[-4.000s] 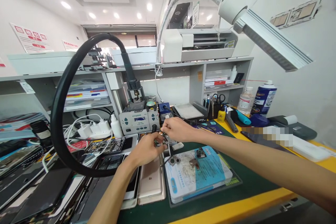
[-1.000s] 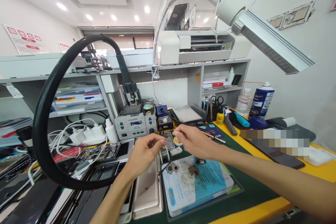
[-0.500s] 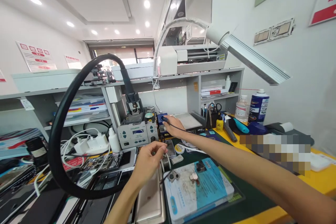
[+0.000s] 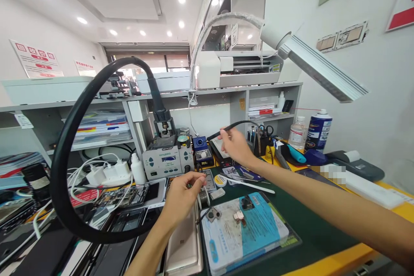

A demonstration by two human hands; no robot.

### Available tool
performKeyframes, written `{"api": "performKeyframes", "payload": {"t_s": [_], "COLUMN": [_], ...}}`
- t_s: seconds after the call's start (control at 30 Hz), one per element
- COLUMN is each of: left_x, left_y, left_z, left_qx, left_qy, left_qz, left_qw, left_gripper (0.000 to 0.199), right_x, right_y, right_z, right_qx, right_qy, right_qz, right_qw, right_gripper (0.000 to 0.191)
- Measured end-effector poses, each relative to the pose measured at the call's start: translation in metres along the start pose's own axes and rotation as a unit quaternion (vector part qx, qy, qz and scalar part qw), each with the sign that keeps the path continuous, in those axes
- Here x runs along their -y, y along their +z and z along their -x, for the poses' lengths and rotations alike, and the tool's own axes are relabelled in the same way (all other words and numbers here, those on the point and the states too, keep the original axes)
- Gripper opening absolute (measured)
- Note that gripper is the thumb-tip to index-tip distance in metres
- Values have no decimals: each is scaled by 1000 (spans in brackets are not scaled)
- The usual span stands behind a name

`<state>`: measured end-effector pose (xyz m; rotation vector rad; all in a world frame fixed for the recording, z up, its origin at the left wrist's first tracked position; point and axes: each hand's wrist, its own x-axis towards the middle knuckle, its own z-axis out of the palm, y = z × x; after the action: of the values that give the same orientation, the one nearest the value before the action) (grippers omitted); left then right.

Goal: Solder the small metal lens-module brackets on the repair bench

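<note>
My right hand (image 4: 235,144) pinches a thin black soldering iron handle (image 4: 216,135), whose cable loops off to the right. Its tip end points left, just above and right of the blue iron stand (image 4: 199,143). Lower down, my left hand (image 4: 186,192) has thumb and forefinger pressed together; whatever lies between them is too small to make out. Just right of that hand is a solder spool (image 4: 203,198). A blue and white box (image 4: 246,233) lies on the green mat with small metal parts (image 4: 239,217) on top.
Behind my hands stands a grey rework station (image 4: 166,162) with a thick black hose (image 4: 61,155) looping at left. Phones and a gold phone (image 4: 183,246) cover the left side. Tool cup (image 4: 261,143), bottle (image 4: 297,133) and blue can (image 4: 318,129) stand at right.
My right hand has moved right and slightly up, taking the iron handle out of the blue stand. My left hand stays nearly where it was. The view has shifted slightly.
</note>
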<state>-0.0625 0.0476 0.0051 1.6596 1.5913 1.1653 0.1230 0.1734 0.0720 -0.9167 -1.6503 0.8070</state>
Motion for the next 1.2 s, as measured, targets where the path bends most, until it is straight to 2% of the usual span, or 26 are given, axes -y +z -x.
{"api": "performKeyframes", "payload": {"t_s": [0.1, 0.17, 0.27, 0.37, 0.53, 0.7, 0.9, 0.97, 1.1, 1.2], "left_x": [2, 4, 6, 6, 0, -6, -5, -4, -1, 0], "left_y": [1, 3, 6, 8, 11, 17, 20, 20, 23, 26], "left_z": [0, 0, 0, 1, 6, 9, 14, 16, 21, 23], "left_qx": [-1, -1, -3, -15, -48, -85, -101, -93, -73, -72], "left_qy": [3, 4, 7, 19, 40, 64, 92, 97, 110, 124], "left_qz": [-13, -21, -33, -45, -60, -77, -97, -103, -113, -123], "left_qw": [1000, 1000, 999, 999, 996, 991, 986, 986, 985, 982], "left_gripper": [30, 30, 30, 33, 44, 41, 34, 30, 26, 23], "right_x": [6, 3, -6, -14, -20, -31, -49, -50, -46, -44], "right_y": [-38, -60, -84, -96, -99, -91, -79, -79, -79, -78], "right_z": [15, 23, 31, 38, 48, 55, 79, 85, 90, 93], "right_qx": [-48, -59, -40, -18, 42, 72, 112, 103, 79, 79], "right_qy": [49, 96, 184, 241, 296, 295, 332, 340, 344, 344], "right_qz": [-101, -162, -232, -285, -333, -366, -357, -358, -364, -358], "right_qw": [993, 980, 954, 928, 894, 880, 866, 864, 862, 865], "right_gripper": [30, 29, 25, 23, 17, 20, 42, 38, 13, 18]}}
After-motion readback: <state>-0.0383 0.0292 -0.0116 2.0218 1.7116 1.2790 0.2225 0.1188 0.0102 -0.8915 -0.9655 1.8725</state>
